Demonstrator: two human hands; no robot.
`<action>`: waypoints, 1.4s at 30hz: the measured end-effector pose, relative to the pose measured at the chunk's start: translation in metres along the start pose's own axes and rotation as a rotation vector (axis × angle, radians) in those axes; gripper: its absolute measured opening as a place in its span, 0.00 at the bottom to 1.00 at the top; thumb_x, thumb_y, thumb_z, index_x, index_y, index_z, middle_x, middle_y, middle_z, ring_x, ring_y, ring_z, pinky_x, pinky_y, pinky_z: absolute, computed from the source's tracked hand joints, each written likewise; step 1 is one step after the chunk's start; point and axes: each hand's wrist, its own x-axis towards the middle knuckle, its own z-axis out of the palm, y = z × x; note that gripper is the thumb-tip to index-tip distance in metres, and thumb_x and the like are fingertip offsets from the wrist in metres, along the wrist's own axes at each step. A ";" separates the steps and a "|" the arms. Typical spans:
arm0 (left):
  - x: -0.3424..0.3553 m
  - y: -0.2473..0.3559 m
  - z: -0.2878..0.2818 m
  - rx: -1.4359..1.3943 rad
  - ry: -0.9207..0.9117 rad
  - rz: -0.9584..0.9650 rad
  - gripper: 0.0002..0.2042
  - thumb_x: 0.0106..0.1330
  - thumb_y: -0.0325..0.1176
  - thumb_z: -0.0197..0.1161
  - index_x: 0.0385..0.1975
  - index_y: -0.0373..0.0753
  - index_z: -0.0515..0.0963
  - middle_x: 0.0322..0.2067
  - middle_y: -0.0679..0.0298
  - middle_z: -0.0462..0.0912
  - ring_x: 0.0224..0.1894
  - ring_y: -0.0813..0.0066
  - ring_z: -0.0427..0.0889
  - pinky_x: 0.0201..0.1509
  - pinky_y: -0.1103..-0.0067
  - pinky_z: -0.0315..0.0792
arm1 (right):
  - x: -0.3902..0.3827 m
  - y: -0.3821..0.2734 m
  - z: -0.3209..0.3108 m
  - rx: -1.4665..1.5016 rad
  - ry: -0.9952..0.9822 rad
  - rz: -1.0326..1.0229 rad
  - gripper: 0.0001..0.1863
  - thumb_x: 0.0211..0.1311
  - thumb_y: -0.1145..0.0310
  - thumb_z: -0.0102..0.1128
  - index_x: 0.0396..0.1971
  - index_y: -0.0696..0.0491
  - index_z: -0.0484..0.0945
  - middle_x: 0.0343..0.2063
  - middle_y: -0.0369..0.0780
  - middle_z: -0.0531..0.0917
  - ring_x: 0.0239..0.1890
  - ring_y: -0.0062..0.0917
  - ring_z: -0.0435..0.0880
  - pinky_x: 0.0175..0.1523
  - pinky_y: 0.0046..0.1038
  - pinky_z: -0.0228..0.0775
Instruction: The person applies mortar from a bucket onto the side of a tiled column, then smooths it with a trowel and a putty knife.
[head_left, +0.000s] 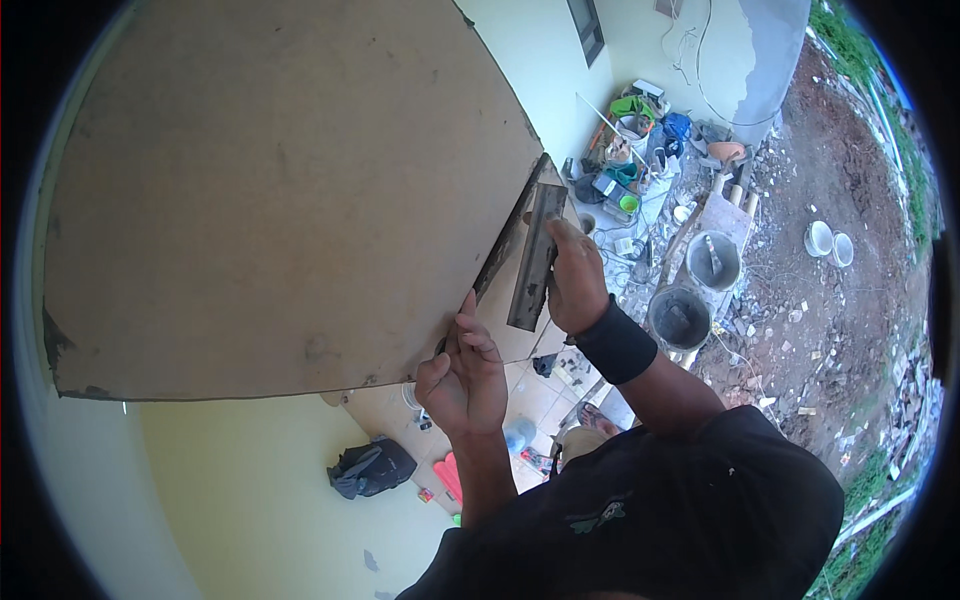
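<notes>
A large tan board (pixel 270 200), scuffed and smudged, fills the upper left. A narrow dark strip (pixel 506 245) runs along its right edge. My right hand (pixel 573 275), with a black band on the wrist, grips a long, flat, dark, stained trowel-like tool (pixel 530 290) beside that strip. My left hand (pixel 462 390) is at the board's edge below, index finger raised to the lower end of the strip, thumb apart and other fingers bent. Whether anything sits behind that hand is hard to see.
Below are a tiled floor (pixel 540 402), a dark backpack (pixel 370 466) and pale walls (pixel 230 470). To the right lie cluttered tools and bags (pixel 630 150), two mortar buckets (pixel 712 262) on planks, two white tubs (pixel 830 245) and rubble-strewn earth (pixel 800 350).
</notes>
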 end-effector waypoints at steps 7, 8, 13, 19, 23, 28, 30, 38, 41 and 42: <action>0.000 0.003 0.007 0.094 0.182 0.025 0.34 0.48 0.21 0.57 0.60 0.20 0.59 0.55 0.41 0.71 0.55 0.55 0.76 0.57 0.71 0.75 | 0.015 0.009 0.010 0.454 -0.022 0.281 0.17 0.68 0.64 0.52 0.46 0.62 0.74 0.38 0.40 0.82 0.37 0.23 0.84 0.41 0.28 0.77; -0.001 0.004 0.007 0.103 0.152 0.013 0.34 0.48 0.21 0.57 0.60 0.20 0.59 0.55 0.41 0.71 0.55 0.55 0.76 0.57 0.71 0.75 | 0.016 0.011 0.012 0.382 0.024 0.224 0.16 0.66 0.65 0.54 0.42 0.64 0.75 0.30 0.41 0.81 0.31 0.23 0.82 0.36 0.26 0.76; -0.001 0.006 0.007 0.228 0.175 0.004 0.31 0.45 0.23 0.59 0.55 0.23 0.65 0.45 0.50 0.75 0.45 0.63 0.76 0.50 0.74 0.72 | 0.020 0.014 0.016 0.256 0.085 0.121 0.14 0.61 0.68 0.59 0.34 0.68 0.75 0.21 0.42 0.79 0.20 0.24 0.79 0.27 0.25 0.74; -0.003 0.003 0.007 0.294 0.149 0.010 0.29 0.45 0.24 0.59 0.52 0.25 0.68 0.39 0.56 0.74 0.40 0.68 0.74 0.44 0.76 0.69 | 0.023 0.008 0.015 0.197 0.092 0.115 0.14 0.58 0.70 0.65 0.28 0.67 0.74 0.20 0.43 0.80 0.18 0.24 0.81 0.23 0.23 0.73; -0.006 -0.001 0.007 0.320 0.150 0.031 0.29 0.45 0.25 0.58 0.53 0.25 0.68 0.39 0.57 0.75 0.41 0.68 0.74 0.45 0.76 0.69 | 0.026 0.005 0.013 0.192 0.003 0.153 0.16 0.59 0.67 0.66 0.31 0.67 0.74 0.22 0.44 0.81 0.20 0.24 0.82 0.28 0.22 0.77; -0.006 -0.005 0.006 0.361 0.114 0.062 0.30 0.47 0.26 0.58 0.55 0.24 0.67 0.41 0.56 0.74 0.42 0.68 0.72 0.45 0.76 0.68 | 0.031 0.002 0.009 0.202 -0.003 0.165 0.15 0.56 0.69 0.68 0.28 0.67 0.75 0.20 0.44 0.81 0.18 0.25 0.82 0.25 0.23 0.77; -0.006 -0.007 0.005 0.381 0.112 0.071 0.30 0.47 0.26 0.58 0.54 0.24 0.67 0.41 0.56 0.74 0.41 0.68 0.72 0.45 0.76 0.68 | 0.033 0.001 0.007 0.145 -0.038 0.181 0.15 0.56 0.69 0.68 0.28 0.67 0.75 0.21 0.44 0.81 0.18 0.25 0.82 0.24 0.23 0.78; -0.007 -0.010 0.005 0.452 0.181 0.098 0.30 0.43 0.25 0.57 0.54 0.30 0.70 0.40 0.62 0.73 0.40 0.70 0.72 0.42 0.77 0.67 | 0.036 -0.003 0.003 0.135 -0.093 0.167 0.13 0.55 0.70 0.66 0.26 0.67 0.76 0.21 0.44 0.81 0.18 0.26 0.82 0.24 0.24 0.78; -0.006 -0.011 0.002 0.488 0.179 0.120 0.31 0.43 0.25 0.58 0.54 0.30 0.69 0.41 0.62 0.72 0.41 0.71 0.71 0.43 0.77 0.67 | 0.035 -0.003 0.004 0.142 -0.094 0.165 0.13 0.56 0.71 0.65 0.27 0.68 0.76 0.21 0.44 0.81 0.18 0.25 0.82 0.24 0.24 0.78; -0.005 -0.012 0.001 0.492 0.168 0.135 0.31 0.44 0.26 0.58 0.55 0.28 0.68 0.41 0.60 0.73 0.41 0.69 0.72 0.43 0.76 0.67 | 0.036 -0.003 0.004 0.141 -0.087 0.173 0.13 0.56 0.71 0.65 0.27 0.68 0.76 0.21 0.44 0.81 0.18 0.25 0.82 0.24 0.23 0.78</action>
